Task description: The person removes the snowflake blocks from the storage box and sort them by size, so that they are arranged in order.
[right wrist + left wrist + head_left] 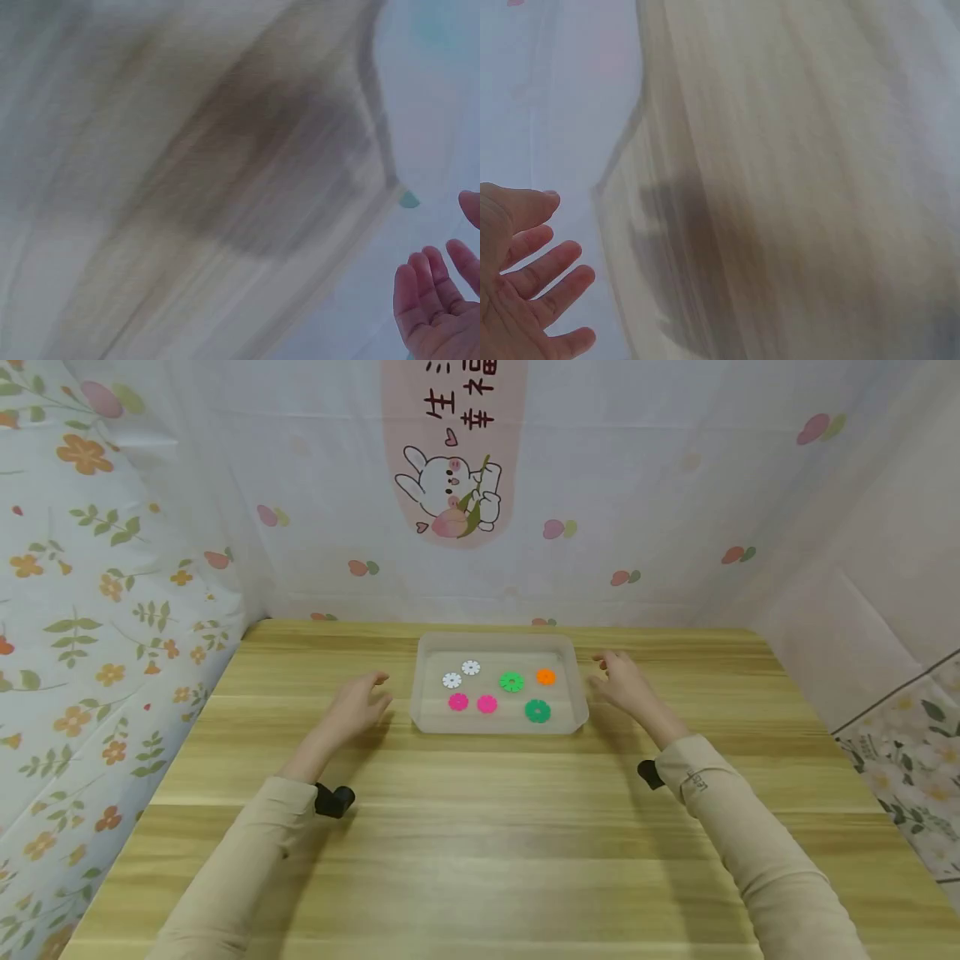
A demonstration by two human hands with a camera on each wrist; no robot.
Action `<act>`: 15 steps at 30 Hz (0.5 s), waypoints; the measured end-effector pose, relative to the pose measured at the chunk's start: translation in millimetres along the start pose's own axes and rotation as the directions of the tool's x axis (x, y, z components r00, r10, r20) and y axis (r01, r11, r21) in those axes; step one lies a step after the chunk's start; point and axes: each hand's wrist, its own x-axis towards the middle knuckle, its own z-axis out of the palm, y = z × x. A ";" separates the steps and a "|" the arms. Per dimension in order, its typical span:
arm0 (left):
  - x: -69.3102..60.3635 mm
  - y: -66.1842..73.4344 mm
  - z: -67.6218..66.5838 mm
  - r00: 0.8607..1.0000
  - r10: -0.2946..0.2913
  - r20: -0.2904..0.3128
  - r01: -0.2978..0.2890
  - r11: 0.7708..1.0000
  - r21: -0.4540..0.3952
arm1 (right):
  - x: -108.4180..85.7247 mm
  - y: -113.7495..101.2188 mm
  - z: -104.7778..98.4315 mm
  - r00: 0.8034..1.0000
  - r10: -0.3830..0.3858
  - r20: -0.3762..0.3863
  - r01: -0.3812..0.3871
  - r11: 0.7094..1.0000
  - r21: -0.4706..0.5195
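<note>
A translucent shallow tray [498, 725] stands toward the back of the table in the head view. Inside lie two white discs [471, 667], two pink discs [458, 702], a light green disc [512, 682], a darker green disc [537, 711] and an orange disc [546, 677], all notched. Just off the tray's left side is my left hand [358, 703], fingers relaxed and holding nothing. My right hand [621, 681] is close to the right side, also empty. The left wrist view shows the left hand [532, 277] with fingers apart; the right wrist view shows part of the right hand [442, 300].
The wooden table [465, 827] runs back to a printed white cloth [622, 485]. Flowered cloth [97, 610] hangs on the left side. Dark wrist devices sit at both cuffs, one at the left cuff [333, 801] and one at the right cuff [649, 774].
</note>
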 end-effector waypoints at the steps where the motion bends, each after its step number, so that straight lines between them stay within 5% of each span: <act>1: 1.5 1.1 -0.3 1.000 -0.007 0.009 0.007 1.000 -0.020 | 1.0 -2.9 -0.6 1.000 0.000 0.003 0.000 1.000 0.003; 15: 32.1 7.8 9.1 0.997 -0.057 0.053 0.066 0.983 -0.170 | 13.1 -31.9 3.8 0.996 -0.009 0.092 0.003 0.998 0.065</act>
